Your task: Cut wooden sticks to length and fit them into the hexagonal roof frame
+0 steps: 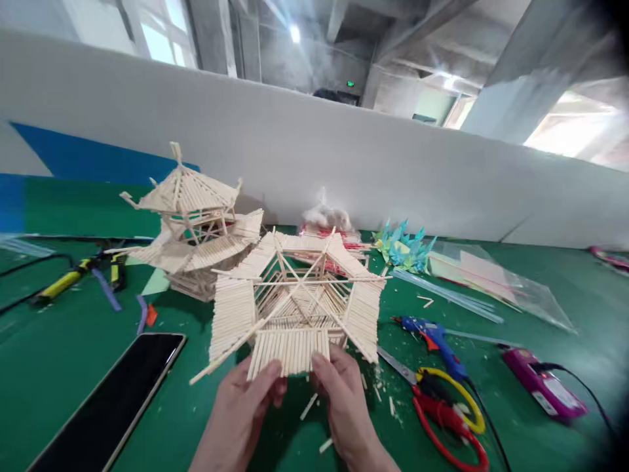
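Observation:
A hexagonal roof frame made of thin wooden sticks (295, 301) is tipped up over the green table (59, 367), its hollow underside facing me. My left hand (243, 410) pinches the near roof panel from the lower left. My right hand (344, 400) grips the same panel's edge from the lower right. Behind it to the left stands a finished two-tier stick pagoda (194, 223).
A dark phone (111, 403) lies at the front left. Red-and-yellow scissors (449, 410), a blue glue gun (435, 337) and a pink device (543, 383) lie right. Yellow-handled tools (73, 275), paper cranes (403, 246), a plastic bag (496, 278) and a white partition (314, 157) sit behind.

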Available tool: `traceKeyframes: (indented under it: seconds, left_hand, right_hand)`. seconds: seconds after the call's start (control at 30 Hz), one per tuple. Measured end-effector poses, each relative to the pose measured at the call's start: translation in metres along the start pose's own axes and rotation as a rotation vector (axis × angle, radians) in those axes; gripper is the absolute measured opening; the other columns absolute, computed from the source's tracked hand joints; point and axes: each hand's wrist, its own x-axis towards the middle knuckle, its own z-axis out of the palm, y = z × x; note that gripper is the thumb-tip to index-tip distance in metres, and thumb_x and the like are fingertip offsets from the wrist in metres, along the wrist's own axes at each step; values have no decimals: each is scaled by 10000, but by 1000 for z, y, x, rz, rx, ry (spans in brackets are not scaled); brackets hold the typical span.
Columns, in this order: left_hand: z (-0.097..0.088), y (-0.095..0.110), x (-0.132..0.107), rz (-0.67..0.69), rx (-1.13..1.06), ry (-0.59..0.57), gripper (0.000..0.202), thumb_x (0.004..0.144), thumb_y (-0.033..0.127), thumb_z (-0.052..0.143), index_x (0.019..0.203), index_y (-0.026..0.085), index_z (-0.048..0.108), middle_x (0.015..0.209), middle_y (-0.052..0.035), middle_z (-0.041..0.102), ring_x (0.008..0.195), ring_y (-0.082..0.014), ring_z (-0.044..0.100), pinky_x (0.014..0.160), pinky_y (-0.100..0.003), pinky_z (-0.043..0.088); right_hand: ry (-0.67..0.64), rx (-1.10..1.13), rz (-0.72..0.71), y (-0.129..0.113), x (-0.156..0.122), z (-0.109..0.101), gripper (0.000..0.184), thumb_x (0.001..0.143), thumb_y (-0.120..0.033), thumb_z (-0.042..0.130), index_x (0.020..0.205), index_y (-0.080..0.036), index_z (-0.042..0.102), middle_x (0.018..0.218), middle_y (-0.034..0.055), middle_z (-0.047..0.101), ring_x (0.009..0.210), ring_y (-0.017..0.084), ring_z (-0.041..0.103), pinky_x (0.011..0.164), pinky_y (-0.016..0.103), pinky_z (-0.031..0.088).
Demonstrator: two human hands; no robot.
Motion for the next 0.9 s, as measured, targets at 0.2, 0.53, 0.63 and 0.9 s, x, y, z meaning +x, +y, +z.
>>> traceKeyframes:
  seconds: [0.2,0.53,0.63,0.9]
  left_hand:
    - [-4,6,-10,0,-27,-25,330,750,416,532,551,164,607,505,-10,578,511,-151,468,486,-251,406]
    - [-8,-2,-33,4,95,6,345,813,398,405,682,171,630,536,2,559,523,-150,474,519,-257,435]
    - [-5,-20,-42,228,738,-180,283,862,293,343,732,182,569,589,4,541,533,-148,507,509,-247,447]
    - [37,-50,-36,590,1600,-534,269,817,114,387,737,130,643,727,-125,641,735,-293,568,666,-453,422]
  right_hand:
    - [31,-17,15,-3,-17,-22,295,820,-417,487,701,-158,563,528,-57,358,495,85,260,460,225,183]
    - [308,-425,59,1,-55,-91,320,783,-413,529,947,-146,591,637,-23,462,571,116,392,521,230,309]
    - [361,-510,46,4,-62,-102,324,771,-391,543,984,-149,563,703,-5,489,601,127,417,550,237,345]
    - [380,-624,-5,3,-72,-108,315,787,-352,497,1017,-138,520,730,11,482,598,136,427,551,246,389]
